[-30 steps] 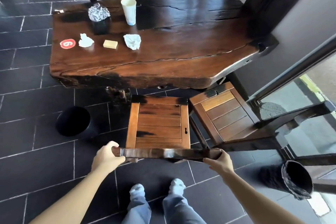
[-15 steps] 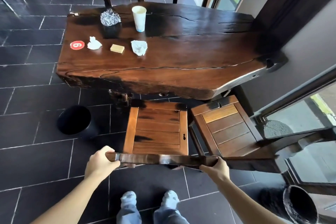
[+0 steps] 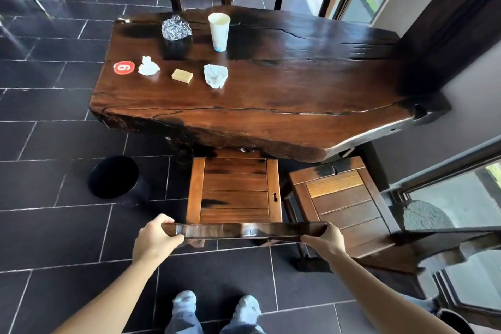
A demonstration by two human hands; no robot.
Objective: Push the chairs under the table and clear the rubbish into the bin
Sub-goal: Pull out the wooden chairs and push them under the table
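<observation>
The chair [image 3: 234, 192] has gone forward, away from the person, together with the left hand [image 3: 154, 238] and the right hand [image 3: 325, 238] that grip its top rail. The front edge of the seat, ahead of both hands, now lies under the near edge of the table [image 3: 271, 116], and the dark band at the front of the seat that showed one second ago is mostly hidden. Both arms now reach further ahead of the shoes [image 3: 184, 304]. The lined bin [image 3: 455, 320], earlier just to the right of the right hand, is now well behind it, mostly cut off by the picture corner.
</observation>
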